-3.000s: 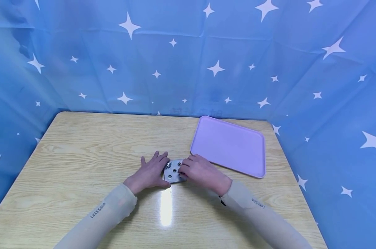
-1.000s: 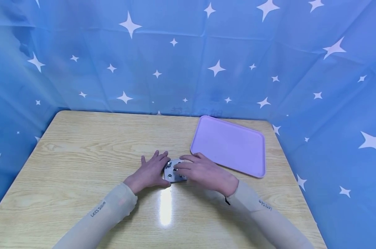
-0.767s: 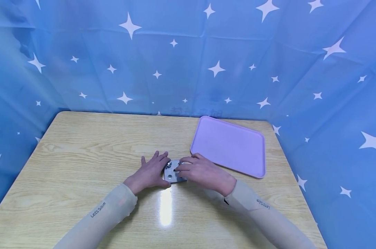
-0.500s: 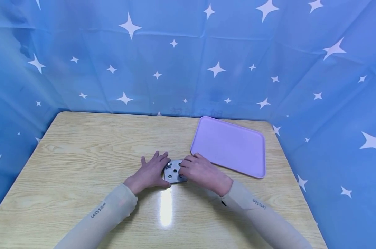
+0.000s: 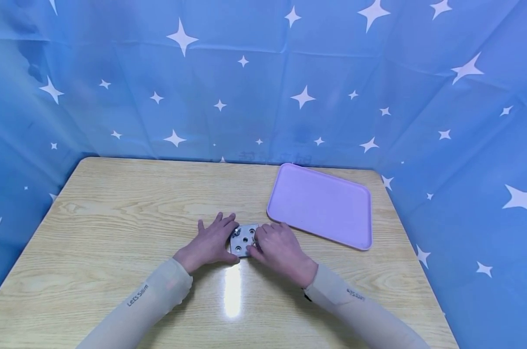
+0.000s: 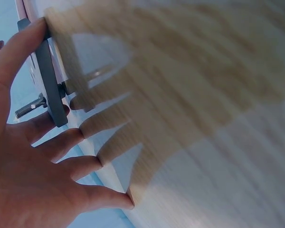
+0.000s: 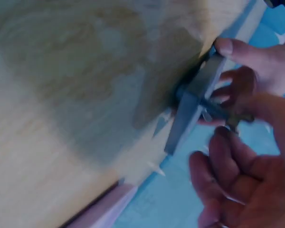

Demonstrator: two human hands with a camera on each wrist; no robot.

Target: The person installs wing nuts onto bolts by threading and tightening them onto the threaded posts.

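A flat grey metal plate (image 5: 245, 239) with several round holes lies on the table between my hands. My left hand (image 5: 211, 242) holds it, thumb on the near edge and index finger at the far edge, other fingers spread. From the plate's left corner sticks a threaded bolt (image 6: 31, 107) with a small fitting at its base. My right hand (image 5: 283, 252) is at the plate's right side. In the right wrist view, its thumb and index finger pinch a wing nut (image 7: 234, 119) at the end of a second bolt (image 7: 214, 109). That view is blurred.
A lilac tray (image 5: 322, 206) lies behind and right of my right hand. The wooden table (image 5: 128, 203) ends at a blue curtain (image 5: 255, 111) with white stars. A bright light reflection lies on the table in front of the plate.
My right hand turns back and forth at the plate's right side, its fingers extending, then curling. Now its thumb shows toward the near side. The left hand and plate stay put.
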